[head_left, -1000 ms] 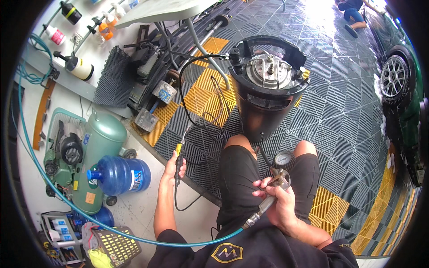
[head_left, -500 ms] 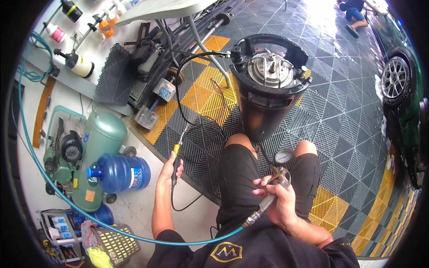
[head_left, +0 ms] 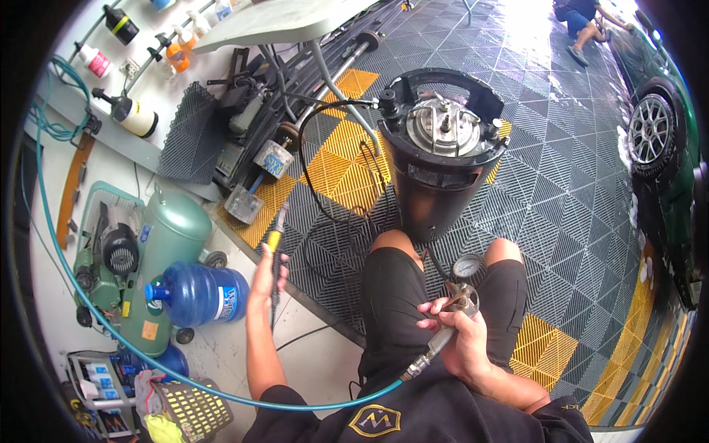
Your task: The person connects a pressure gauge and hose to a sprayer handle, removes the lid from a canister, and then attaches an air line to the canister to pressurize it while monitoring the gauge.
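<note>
My left hand [head_left: 266,279] is wrapped round a slim wand [head_left: 275,241] with a yellow-and-black grip and a metal tip pointing away from me. A thin black cord trails below it. In my right hand [head_left: 465,336] is a metal air inflator gun [head_left: 444,338] with a round pressure gauge [head_left: 467,266] at its far end. A teal air hose [head_left: 325,402] joins the gun's lower end. From its head, a short black hose runs toward the base of a black tank [head_left: 436,188], upright beyond my knees. The tank has a clamped silver lid [head_left: 445,127].
On my left are a green air compressor [head_left: 173,229], a blue water jug [head_left: 199,294] and a yellow basket [head_left: 193,410]. A grey table [head_left: 284,22] stands over metal bars. Spray bottles hang along the wall. A person [head_left: 578,26] crouches by a green car [head_left: 657,133].
My left hand has moved slightly left and away from me with the wand. The black hose loops by the tank have shifted. My right hand stays nearly still on the inflator gun.
</note>
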The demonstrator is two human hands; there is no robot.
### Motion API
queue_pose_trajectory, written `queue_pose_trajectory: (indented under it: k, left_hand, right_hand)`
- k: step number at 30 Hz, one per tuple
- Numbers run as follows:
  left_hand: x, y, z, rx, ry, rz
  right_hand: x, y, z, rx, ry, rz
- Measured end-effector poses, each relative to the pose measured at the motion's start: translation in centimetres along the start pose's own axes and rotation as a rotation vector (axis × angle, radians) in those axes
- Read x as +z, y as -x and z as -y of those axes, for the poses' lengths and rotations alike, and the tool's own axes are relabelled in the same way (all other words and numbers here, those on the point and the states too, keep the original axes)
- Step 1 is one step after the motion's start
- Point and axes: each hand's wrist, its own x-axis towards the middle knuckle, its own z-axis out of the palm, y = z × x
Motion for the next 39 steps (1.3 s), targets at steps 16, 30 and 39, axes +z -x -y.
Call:
queue_pose_trajectory:
  k: [16, 30, 39]
  left_hand:
    - [13.6, -10.1, -44.0, 1.298, -0.971, -0.485]
    - [21.9, -5.5, -39.9, 1.804, -0.343, -0.429]
    - [33.0, 9.9, -23.9, 1.6, -0.39, 0.693]
  right_hand:
    - [1.1, 1.9, -0.4, -0.188, -0.094, -0.078]
    - [-1.0, 3.1, 1.9, -0.728, -0.076, -0.118]
    - [-0.4, 4.3, 7.2, -0.954, 0.384, 0.489]
